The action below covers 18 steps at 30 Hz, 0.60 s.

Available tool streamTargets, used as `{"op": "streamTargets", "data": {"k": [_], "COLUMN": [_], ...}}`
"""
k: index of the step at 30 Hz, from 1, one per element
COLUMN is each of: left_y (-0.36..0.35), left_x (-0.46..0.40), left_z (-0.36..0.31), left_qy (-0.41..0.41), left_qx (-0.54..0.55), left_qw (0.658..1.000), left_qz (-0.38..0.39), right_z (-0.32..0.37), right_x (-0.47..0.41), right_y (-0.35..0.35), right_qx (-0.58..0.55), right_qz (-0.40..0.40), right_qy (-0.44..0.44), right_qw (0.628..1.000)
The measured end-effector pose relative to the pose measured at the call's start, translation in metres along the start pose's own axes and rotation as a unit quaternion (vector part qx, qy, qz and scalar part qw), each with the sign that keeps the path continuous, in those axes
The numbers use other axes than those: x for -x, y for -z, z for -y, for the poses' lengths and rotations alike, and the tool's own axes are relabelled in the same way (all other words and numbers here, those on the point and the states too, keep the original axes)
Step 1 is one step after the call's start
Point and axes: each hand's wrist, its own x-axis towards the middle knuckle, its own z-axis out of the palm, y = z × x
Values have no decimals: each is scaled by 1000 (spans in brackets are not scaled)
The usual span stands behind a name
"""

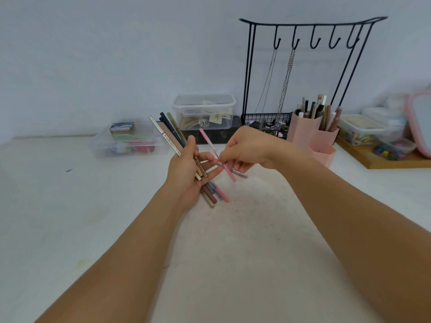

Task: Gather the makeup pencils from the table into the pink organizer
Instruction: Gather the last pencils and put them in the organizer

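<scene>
1. From where I watch, the pink organizer (313, 138) stands at about two o'clock from the hands, on the white table (256, 229). Its taller compartments are already packed with upright pencils and sticks (319, 113); the low front compartment (324, 155) looks open-topped, and I cannot tell what is inside it.
2. At twelve o'clock a lidded clear box (204, 111) holds yellowish bits and something metallic I cannot make out; it sits on a dark case (217, 136).
3. At ten o'clock an open clear tray (130, 143) holds a small dark tin plus red and green items, blurred.
4. At one o'clock a black wire jewelry stand (303, 66) has two chains (283, 89) hanging from its hooks, and its mesh base holds dark trinkets.
5. At three o'clock a wooden tray (382, 162) carries more clear boxes with small colored pieces; a pink-rimmed object (419, 122) leans at the frame edge.
6. My left hand (186, 173) is curled around a bundle of makeup pencils (173, 138), thumb pressing them; gold, navy and brown ones fan up toward eleven o'clock, with brown, lilac and pink ends sticking out below at five o'clock.
7. My right hand (247, 148) pinches a pink pencil (218, 157) between its fingertips, held tilted just beside the left fingers.
8. One silver-tipped pencil (240, 174) shows under the right hand; whether it lies on the table or is held, I cannot tell.
</scene>
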Motion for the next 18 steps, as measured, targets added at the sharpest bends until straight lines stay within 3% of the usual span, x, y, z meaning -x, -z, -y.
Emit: {"op": "streamTargets", "data": {"k": [5,18], "left_y": [-1,-2], "left_x": [1,2], "left_z": [0,2], "left_qy": [13,45], "left_qx": [-7,-6], "left_qw": [1000,999], "left_qz": [23,29], "right_z": [12,14], "right_x": [7,3], "right_y": [1,-21], "right_qx": [-88,-2], "right_qz": [-3,-71], "right_qy": [97,160], "right_qw": [991,984]}}
